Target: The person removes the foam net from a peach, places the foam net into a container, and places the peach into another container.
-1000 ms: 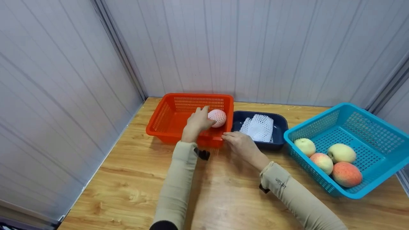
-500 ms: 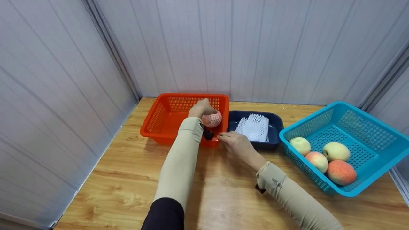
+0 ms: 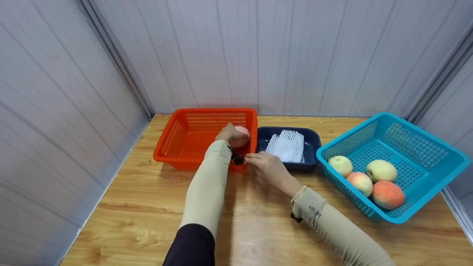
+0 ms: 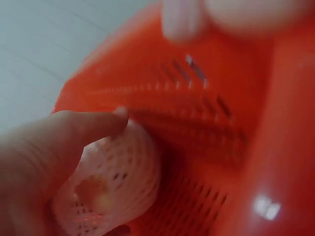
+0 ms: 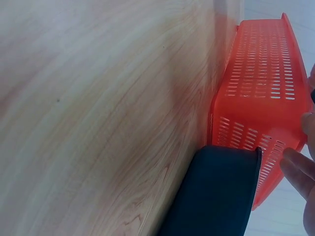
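Observation:
In the head view, my left hand (image 3: 228, 135) reaches into the orange basket (image 3: 184, 144) and grips a peach (image 3: 242, 130) in a foam net sleeve. The left wrist view shows the thumb and a fingertip around the netted peach (image 4: 123, 172), against the perforated orange wall. My right hand (image 3: 271, 166) holds the basket's near right corner. From the right wrist, its fingers (image 5: 300, 167) lie on both sides of that corner of the orange basket (image 5: 258, 108). The left palm and the peach's underside are partly hidden.
A dark blue tray (image 3: 312, 140) with white foam net sleeves (image 3: 290, 146) stands against the orange basket's right side. Farther right, a turquoise basket (image 3: 425, 184) holds several peaches (image 3: 388, 194). Pale panel walls (image 3: 236, 55) rise behind and at the sides.
My left hand has lowered from above the basket's near side onto the netted peach and now grips it. My right hand stays at the corner. The head view has shifted slightly.

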Available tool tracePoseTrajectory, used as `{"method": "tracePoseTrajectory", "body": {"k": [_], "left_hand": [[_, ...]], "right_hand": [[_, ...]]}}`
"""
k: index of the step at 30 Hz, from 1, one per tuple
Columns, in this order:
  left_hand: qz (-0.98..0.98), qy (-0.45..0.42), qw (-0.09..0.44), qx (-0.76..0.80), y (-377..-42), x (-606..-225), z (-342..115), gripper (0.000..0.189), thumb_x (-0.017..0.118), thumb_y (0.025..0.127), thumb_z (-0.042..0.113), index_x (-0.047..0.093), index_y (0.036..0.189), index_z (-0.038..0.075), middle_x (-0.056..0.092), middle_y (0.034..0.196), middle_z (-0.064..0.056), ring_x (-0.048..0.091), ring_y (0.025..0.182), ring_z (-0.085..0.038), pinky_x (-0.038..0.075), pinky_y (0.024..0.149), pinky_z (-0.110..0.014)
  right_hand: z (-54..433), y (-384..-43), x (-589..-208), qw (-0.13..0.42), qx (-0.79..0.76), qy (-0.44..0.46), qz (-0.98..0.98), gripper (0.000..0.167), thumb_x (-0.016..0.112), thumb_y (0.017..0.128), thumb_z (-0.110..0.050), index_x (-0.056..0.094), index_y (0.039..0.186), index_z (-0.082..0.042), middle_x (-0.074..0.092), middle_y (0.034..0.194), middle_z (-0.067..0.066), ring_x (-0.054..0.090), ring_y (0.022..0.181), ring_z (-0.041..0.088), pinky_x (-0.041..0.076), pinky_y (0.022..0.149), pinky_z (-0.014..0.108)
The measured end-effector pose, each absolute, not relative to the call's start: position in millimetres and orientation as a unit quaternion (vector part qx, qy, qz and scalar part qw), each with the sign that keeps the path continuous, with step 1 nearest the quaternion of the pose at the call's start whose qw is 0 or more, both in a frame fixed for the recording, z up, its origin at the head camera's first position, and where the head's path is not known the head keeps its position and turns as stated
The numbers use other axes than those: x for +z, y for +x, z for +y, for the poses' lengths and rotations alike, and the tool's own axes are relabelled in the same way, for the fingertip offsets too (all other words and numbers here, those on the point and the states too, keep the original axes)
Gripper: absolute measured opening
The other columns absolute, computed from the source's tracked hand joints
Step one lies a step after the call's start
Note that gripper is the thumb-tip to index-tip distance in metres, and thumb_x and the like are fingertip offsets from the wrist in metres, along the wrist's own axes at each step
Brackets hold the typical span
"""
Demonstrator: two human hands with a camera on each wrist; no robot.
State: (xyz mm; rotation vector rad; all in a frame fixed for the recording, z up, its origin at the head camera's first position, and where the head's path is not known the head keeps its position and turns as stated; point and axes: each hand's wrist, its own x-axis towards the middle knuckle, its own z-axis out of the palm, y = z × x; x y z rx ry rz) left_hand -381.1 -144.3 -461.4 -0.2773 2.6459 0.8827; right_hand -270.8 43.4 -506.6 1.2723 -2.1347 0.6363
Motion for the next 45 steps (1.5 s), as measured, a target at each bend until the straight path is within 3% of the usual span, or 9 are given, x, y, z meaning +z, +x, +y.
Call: {"method": "tracePoseTrajectory", "body": {"k": [2, 5, 13, 21, 26, 35, 41, 45], "left_hand": [[0.93, -0.095, 0.142, 0.325, -381.3, -465.3, -142.7, 0.074, 0.077, 0.079, 0.039, 0.043, 0.135, 0.005, 0.055, 0.122, -0.016, 0.053, 0.109, -0.032, 0.044, 0.094, -0.045], [0.919, -0.11, 0.123, 0.358, -380.5, -467.3, -139.1, 0.063, 0.081, 0.076, 0.03, 0.048, 0.125, 0.009, 0.057, 0.11, -0.012, 0.055, 0.099, -0.031, 0.049, 0.087, -0.044], [0.922, -0.128, 0.078, 0.357, -370.7, -457.9, -134.8, 0.075, 0.083, 0.074, 0.032, 0.04, 0.132, 0.012, 0.055, 0.11, -0.012, 0.054, 0.098, -0.031, 0.049, 0.086, -0.044], [0.936, -0.087, 0.035, 0.339, -357.9, -428.4, -138.4, 0.068, 0.081, 0.074, 0.038, 0.051, 0.124, 0.004, 0.057, 0.107, -0.011, 0.054, 0.093, -0.028, 0.05, 0.084, -0.041], [0.938, -0.028, 0.002, 0.345, -346.1, -413.0, -144.4, 0.072, 0.083, 0.071, 0.038, 0.05, 0.126, 0.006, 0.055, 0.112, -0.009, 0.053, 0.096, -0.026, 0.05, 0.084, -0.04], [0.922, 0.076, -0.055, 0.376, -297.5, -405.5, -160.6, 0.08, 0.086, 0.069, 0.029, 0.039, 0.133, 0.017, 0.05, 0.122, -0.005, 0.05, 0.104, -0.022, 0.051, 0.086, -0.04], [0.887, 0.151, -0.071, 0.43, -260.9, -408.7, -160.8, 0.081, 0.087, 0.064, 0.016, 0.042, 0.13, 0.02, 0.057, 0.121, -0.003, 0.057, 0.1, -0.021, 0.054, 0.081, -0.039], [0.875, 0.193, -0.096, 0.433, -239.7, -410.4, -158.2, 0.082, 0.088, 0.061, 0.015, 0.045, 0.13, 0.021, 0.057, 0.122, -0.001, 0.056, 0.101, -0.019, 0.053, 0.083, -0.038]], "right_hand": [[42.9, -271.0, -506.5, 0.288, 0.237, 0.476, -0.796, 0.024, 0.071, 0.083, 0.003, 0.074, 0.106, -0.004, 0.07, 0.11, 0.01, 0.066, 0.09, 0.026, 0.054, 0.08, 0.034], [43.0, -270.5, -506.6, 0.293, 0.238, 0.475, -0.795, 0.024, 0.073, 0.081, 0.004, 0.074, 0.104, -0.004, 0.07, 0.109, 0.01, 0.066, 0.089, 0.026, 0.054, 0.078, 0.035], [41.8, -270.3, -508.5, 0.3, 0.237, 0.469, -0.796, 0.026, 0.075, 0.081, 0.0, 0.074, 0.106, -0.005, 0.07, 0.109, 0.007, 0.066, 0.088, 0.024, 0.053, 0.076, 0.033], [40.7, -266.2, -507.2, 0.317, 0.223, 0.451, -0.804, 0.025, 0.069, 0.085, -0.002, 0.074, 0.109, -0.007, 0.07, 0.11, 0.008, 0.063, 0.081, 0.026, 0.054, 0.068, 0.033], [41.3, -263.5, -509.2, 0.315, 0.226, 0.444, -0.807, 0.026, 0.07, 0.084, 0.0, 0.074, 0.109, -0.006, 0.07, 0.11, 0.009, 0.063, 0.081, 0.027, 0.053, 0.067, 0.033], [41.1, -257.1, -510.8, 0.312, 0.175, 0.45, -0.818, 0.038, 0.072, 0.083, -0.003, 0.067, 0.12, -0.003, 0.065, 0.121, 0.014, 0.062, 0.091, 0.03, 0.054, 0.075, 0.038], [54.0, -248.6, -507.5, 0.252, 0.12, 0.459, -0.843, 0.056, 0.072, 0.084, -0.017, 0.054, 0.136, -0.002, 0.053, 0.137, 0.013, 0.057, 0.11, 0.034, 0.049, 0.09, 0.043], [67.8, -239.4, -501.5, 0.238, 0.118, 0.473, -0.84, 0.061, 0.074, 0.083, -0.019, 0.052, 0.136, 0.0, 0.05, 0.141, 0.015, 0.055, 0.115, 0.034, 0.046, 0.095, 0.044]]}}
